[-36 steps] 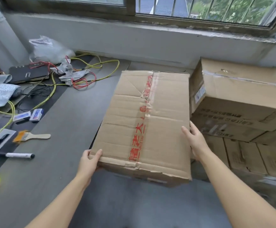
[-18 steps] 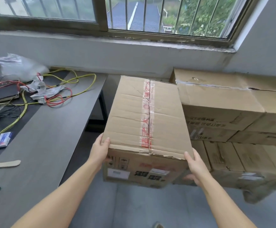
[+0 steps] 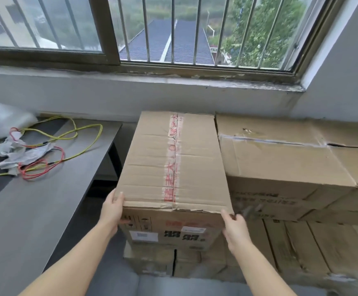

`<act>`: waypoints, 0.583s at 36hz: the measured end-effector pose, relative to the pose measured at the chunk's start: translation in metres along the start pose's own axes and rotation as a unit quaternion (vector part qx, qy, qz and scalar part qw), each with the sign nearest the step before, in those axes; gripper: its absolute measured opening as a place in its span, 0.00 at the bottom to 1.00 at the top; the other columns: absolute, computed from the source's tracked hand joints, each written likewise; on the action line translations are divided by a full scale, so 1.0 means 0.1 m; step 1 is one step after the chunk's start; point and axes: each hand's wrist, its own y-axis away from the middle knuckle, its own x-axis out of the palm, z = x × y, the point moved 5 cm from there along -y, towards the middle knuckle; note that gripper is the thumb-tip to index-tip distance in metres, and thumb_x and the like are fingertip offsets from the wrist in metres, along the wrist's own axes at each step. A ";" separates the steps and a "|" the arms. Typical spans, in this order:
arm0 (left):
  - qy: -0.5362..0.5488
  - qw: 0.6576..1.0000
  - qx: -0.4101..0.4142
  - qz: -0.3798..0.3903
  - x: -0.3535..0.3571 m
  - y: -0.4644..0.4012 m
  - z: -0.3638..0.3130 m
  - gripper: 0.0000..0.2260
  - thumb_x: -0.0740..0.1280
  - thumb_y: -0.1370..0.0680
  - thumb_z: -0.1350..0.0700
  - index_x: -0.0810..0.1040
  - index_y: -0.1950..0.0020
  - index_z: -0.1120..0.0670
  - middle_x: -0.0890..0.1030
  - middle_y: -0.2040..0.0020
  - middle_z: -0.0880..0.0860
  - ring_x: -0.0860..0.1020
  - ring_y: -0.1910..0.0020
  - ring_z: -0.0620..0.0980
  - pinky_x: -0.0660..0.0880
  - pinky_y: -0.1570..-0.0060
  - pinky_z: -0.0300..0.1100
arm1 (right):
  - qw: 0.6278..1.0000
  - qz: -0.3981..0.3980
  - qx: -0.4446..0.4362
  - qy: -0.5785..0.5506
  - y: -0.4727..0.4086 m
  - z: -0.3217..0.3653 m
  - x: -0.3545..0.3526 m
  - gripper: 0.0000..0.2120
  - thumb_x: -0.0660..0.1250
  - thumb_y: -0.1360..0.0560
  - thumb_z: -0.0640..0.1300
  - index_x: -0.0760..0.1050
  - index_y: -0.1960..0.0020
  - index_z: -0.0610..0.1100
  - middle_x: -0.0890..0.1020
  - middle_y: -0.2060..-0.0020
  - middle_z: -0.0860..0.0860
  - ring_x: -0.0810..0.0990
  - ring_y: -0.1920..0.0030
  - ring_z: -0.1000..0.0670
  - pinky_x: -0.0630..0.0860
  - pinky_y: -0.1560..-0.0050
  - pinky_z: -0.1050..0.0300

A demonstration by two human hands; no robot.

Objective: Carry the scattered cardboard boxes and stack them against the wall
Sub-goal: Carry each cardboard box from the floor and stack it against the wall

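Note:
A long cardboard box [image 3: 150,167] with red printed tape along its top sits in the middle, its far end toward the wall under the window. My left hand [image 3: 112,210] grips its near left corner, thumb on the top edge. My right hand [image 3: 233,229] holds its near right corner, fingers on the side. The box rests on a lower box [image 3: 150,257] and sits right beside a bigger stacked box [image 3: 280,159] on its right.
A grey table [image 3: 35,210] stands at the left with yellow and red wires [image 3: 52,150], crumpled paper and a plastic bag. More stacked boxes [image 3: 323,242] fill the right side against the wall. A barred window runs above the sill.
The box has moved off the table, rightward and forward to the wall, and now sits on the lower box beside the stack. Both hands have stayed at its near corners.

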 end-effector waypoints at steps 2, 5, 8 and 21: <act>-0.010 1.000 -0.010 -0.008 0.06 -0.17 -0.03 0.16 0.57 0.17 0.51 0.68 0.30 0.51 0.76 0.40 0.55 0.76 0.51 0.51 0.79 0.67 0.50 | 0.994 0.022 0.072 -0.079 -0.12 -0.01 0.16 0.27 0.63 0.21 0.47 0.62 0.28 0.34 0.70 0.31 0.40 0.71 0.33 0.40 0.68 0.32 0.45; -0.018 0.999 -0.026 -0.016 0.16 -0.35 -0.09 0.16 0.58 0.18 0.50 0.69 0.31 0.54 0.75 0.39 0.57 0.75 0.46 0.56 0.80 0.62 0.56 | 0.987 0.041 0.092 -0.128 -0.26 0.14 0.29 0.22 0.61 0.20 0.46 0.66 0.32 0.32 0.74 0.36 0.38 0.75 0.38 0.38 0.71 0.35 0.44; -0.019 0.999 -0.030 -0.017 0.25 -0.48 -0.21 0.15 0.58 0.17 0.51 0.69 0.33 0.56 0.74 0.39 0.58 0.74 0.42 0.60 0.79 0.57 0.63 | 0.986 0.035 0.085 -0.142 -0.39 0.32 0.36 0.21 0.61 0.20 0.44 0.65 0.33 0.32 0.74 0.37 0.37 0.75 0.39 0.37 0.72 0.38 0.41; -0.058 0.997 -0.015 0.039 0.19 -0.57 -0.26 0.15 0.56 0.17 0.48 0.69 0.33 0.51 0.75 0.43 0.54 0.75 0.45 0.56 0.80 0.60 0.57 | 0.992 -0.020 0.074 -0.101 -0.38 0.37 0.46 0.24 0.61 0.20 0.48 0.64 0.31 0.33 0.72 0.35 0.38 0.75 0.38 0.37 0.74 0.52 0.47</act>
